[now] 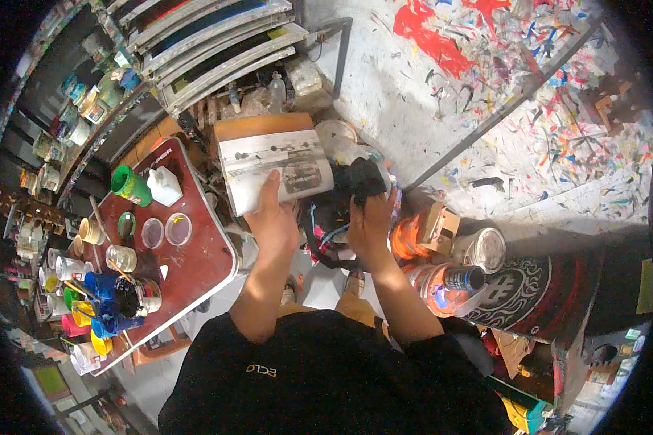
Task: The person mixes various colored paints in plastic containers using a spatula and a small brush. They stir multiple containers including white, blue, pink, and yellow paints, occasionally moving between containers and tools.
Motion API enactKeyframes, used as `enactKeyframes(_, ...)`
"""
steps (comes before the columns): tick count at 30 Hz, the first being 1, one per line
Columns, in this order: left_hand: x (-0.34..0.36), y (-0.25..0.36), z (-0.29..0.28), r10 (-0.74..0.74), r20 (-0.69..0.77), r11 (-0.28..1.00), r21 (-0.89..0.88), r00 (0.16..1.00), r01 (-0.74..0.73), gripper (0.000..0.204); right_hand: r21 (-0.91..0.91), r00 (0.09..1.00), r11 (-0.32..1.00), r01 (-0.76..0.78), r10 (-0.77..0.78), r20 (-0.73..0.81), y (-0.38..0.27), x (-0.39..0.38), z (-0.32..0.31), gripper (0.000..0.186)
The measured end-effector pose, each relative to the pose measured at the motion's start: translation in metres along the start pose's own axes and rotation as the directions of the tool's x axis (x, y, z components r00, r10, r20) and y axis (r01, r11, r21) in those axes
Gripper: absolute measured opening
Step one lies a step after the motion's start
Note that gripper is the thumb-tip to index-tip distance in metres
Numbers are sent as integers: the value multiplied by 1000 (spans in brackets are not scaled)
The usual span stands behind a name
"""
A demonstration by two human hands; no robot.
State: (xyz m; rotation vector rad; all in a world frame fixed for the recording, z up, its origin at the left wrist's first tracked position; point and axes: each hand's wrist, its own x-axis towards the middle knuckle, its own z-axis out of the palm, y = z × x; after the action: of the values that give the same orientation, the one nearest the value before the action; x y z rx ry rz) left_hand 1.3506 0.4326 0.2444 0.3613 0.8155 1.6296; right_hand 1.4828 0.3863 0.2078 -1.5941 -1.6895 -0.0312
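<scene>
Left fingers (270, 190) hold a printed panel (250, 170); right fingers (374, 206) touch a black bundle (359, 176); pots (103, 288) crowd a red table (203, 250).

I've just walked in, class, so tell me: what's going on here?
A person has both hands busy. The left hand holds a flat panel with a brown upper edge, its thumb against the grey and white front. The right hand has hold of a bunched black cloth to the right of it. On the left, a dark red table carries paint pots.
</scene>
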Motion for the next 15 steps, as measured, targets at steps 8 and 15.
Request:
enactKeyframes(8, 5, 25, -15, -68, 196, 992, -94, 978, 88, 37, -390, 986, 908, 151, -164, -2, 26, 28, 22, 46)
enactKeyframes(15, -1, 39, -6, -90, 358, 989, -74, 929, 124, 37, -249, 912, 968, -15, 115, 393, 86, 62, 10, 45)
